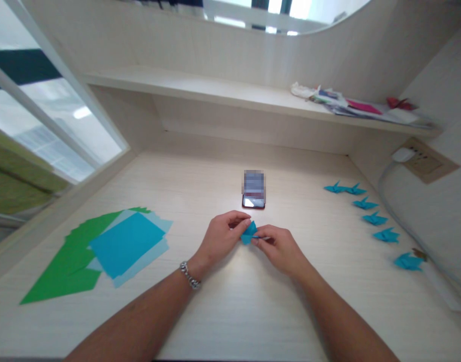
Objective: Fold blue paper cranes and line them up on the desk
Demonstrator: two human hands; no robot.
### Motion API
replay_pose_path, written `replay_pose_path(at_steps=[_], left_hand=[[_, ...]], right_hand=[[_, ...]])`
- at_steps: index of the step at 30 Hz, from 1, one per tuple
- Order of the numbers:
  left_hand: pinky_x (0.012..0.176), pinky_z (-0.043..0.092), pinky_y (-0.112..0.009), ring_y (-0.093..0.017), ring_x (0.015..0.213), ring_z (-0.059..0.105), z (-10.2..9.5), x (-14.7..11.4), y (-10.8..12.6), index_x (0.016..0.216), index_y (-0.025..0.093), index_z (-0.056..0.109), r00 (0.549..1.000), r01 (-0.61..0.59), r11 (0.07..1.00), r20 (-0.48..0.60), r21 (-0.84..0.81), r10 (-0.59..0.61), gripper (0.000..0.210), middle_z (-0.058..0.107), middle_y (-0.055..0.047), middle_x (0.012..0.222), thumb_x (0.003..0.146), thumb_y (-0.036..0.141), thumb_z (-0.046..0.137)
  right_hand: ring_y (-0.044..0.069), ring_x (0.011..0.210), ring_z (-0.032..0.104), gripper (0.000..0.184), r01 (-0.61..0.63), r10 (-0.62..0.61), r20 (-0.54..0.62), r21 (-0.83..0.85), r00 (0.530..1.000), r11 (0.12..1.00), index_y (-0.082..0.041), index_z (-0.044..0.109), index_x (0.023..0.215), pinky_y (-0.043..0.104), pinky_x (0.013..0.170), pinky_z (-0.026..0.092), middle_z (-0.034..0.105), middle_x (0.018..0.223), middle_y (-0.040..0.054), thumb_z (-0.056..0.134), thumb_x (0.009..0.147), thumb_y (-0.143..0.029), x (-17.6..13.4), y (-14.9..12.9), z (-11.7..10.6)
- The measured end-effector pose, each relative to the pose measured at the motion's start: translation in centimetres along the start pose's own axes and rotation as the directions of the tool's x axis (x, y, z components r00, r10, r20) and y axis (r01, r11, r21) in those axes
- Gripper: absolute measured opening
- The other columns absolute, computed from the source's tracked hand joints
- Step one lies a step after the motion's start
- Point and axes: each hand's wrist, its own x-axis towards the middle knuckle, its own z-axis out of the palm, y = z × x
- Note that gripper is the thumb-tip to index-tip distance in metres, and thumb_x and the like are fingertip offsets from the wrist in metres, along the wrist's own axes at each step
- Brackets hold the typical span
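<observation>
A small piece of folded blue paper (249, 232) is held just above the desk between my two hands. My left hand (225, 234) pinches its left side between thumb and fingers. From the right, my right hand (278, 246) grips a narrow, pointed part of the same paper. The fingertips hide some of the folds. Beyond the hands a phone (253, 201) lies on the desk with its screen blurred out. Finished blue paper cranes (374, 218) stand in a curved row along the right side of the desk.
Blue paper squares (128, 244) and green paper sheets (60, 266) are fanned out at the left. A white cable (383, 176) runs from a wall socket (427, 160) down the right edge. A shelf (215, 93) with papers (362, 106) spans the back, below a mirror (276, 17).
</observation>
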Motion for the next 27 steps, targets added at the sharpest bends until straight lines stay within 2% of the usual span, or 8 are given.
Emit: replay_pose_path(at_steps=[2,4,7,10,16,22,27], left_hand=[[0.068,0.055,-0.028,-0.018,0.079,0.067,0.0,-0.1,0.3,0.098,0.016,0.069,0.999,-0.009,0.997,-0.038,-0.072,0.006,0.024,0.072,-0.01,0.093,0.081,0.031,0.064],[0.073,0.056,-0.03,-0.02,0.086,0.067,0.1,-0.3,0.8,0.103,0.016,0.068,0.998,-0.039,0.991,-0.053,-0.128,0.032,0.027,0.071,-0.01,0.101,0.079,0.03,0.067],[0.081,0.055,-0.033,-0.022,0.096,0.064,0.3,-0.7,1.4,0.113,0.019,0.065,0.996,-0.091,0.992,0.004,-0.084,0.092,0.042,0.066,-0.011,0.115,0.072,0.026,0.074],[0.083,0.055,-0.034,-0.021,0.097,0.064,0.6,-1.0,1.4,0.122,0.021,0.06,0.989,-0.138,0.99,0.055,-0.026,0.14,0.05,0.063,-0.01,0.121,0.074,0.024,0.073],[0.084,0.053,-0.034,-0.02,0.095,0.064,0.2,-0.9,1.0,0.122,0.021,0.061,0.973,-0.226,0.97,0.076,0.094,0.219,0.044,0.065,-0.009,0.115,0.079,0.024,0.068],[0.087,0.049,-0.035,-0.021,0.094,0.063,0.1,-0.9,1.3,0.117,0.026,0.065,0.957,-0.284,0.944,0.107,0.168,0.269,0.036,0.069,-0.007,0.109,0.082,0.023,0.064],[0.089,0.047,-0.037,-0.022,0.096,0.062,0.2,-0.9,1.2,0.118,0.027,0.064,0.951,-0.303,0.935,0.128,0.187,0.282,0.038,0.069,-0.008,0.11,0.081,0.021,0.065]], right_hand=[[0.017,0.068,0.062,0.019,-0.128,0.13,-0.034,0.062,0.991,0.99,-0.018,0.072,0.077,0.029,0.064,0.049,0.07,0.073,0.0031,0.06,0.083,-0.031,0.2,0.0,-0.1],[0.016,0.06,0.059,0.028,-0.226,0.249,-0.099,0.199,0.963,0.954,-0.015,0.071,0.072,0.028,0.059,0.048,0.067,0.064,0.0029,0.06,0.082,-0.039,0.4,0.0,-0.1],[0.016,0.061,0.059,0.034,-0.271,0.376,-0.157,0.455,0.913,0.848,-0.014,0.07,0.071,0.028,0.057,0.049,0.067,0.066,0.0038,0.065,0.077,-0.047,0.7,0.1,0.0],[0.016,0.066,0.059,0.037,-0.299,0.449,-0.126,0.586,0.885,0.753,-0.014,0.07,0.072,0.027,0.056,0.049,0.067,0.071,0.0049,0.068,0.072,-0.05,0.7,0.0,0.1],[0.017,0.075,0.06,0.038,-0.334,0.438,0.011,0.663,0.899,0.67,-0.013,0.072,0.08,0.027,0.061,0.049,0.068,0.082,0.0082,0.071,0.07,-0.05,0.5,0.2,0.2],[0.019,0.08,0.061,0.039,-0.313,0.433,0.002,0.696,0.901,0.647,-0.015,0.072,0.088,0.029,0.065,0.051,0.069,0.088,0.008,0.074,0.066,-0.048,0.7,0.3,0.4],[0.018,0.075,0.062,0.043,-0.323,0.442,0.036,0.734,0.896,0.597,-0.016,0.071,0.095,0.027,0.058,0.051,0.068,0.087,0.0082,0.069,0.072,-0.051,0.7,-0.4,0.6]])
